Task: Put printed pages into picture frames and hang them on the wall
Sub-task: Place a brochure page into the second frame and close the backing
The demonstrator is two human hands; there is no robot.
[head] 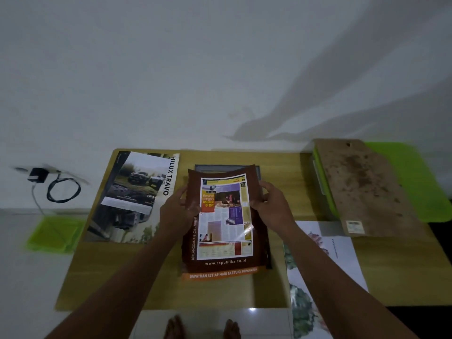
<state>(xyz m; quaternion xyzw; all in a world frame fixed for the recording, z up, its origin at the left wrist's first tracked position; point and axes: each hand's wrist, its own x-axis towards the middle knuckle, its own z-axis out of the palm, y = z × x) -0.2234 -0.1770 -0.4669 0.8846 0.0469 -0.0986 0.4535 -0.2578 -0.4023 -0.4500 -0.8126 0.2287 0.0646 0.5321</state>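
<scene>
Fingers (265,186) of left hand (179,212) and right hand (272,205) pinch a bowed, brown-bordered page (225,223).

A home room: bare feet (203,327) on a glossy tiled floor (29,277) at the frame's bottom, a plain white wall (171,69), a plugged-in charger (38,175) at left, a low wooden worktop (244,292).

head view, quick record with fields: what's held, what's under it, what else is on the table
held: brown glossy printed page, far edge curling
left hand: grips the page's left edge
right hand: grips its right edge
under page: dark rectangular picture frame, mostly covered
surface: light wooden table
table left: dark car advert page, flat
table right: white floral printed page; stained brown backing board
far left: black charger with looped cable
</scene>
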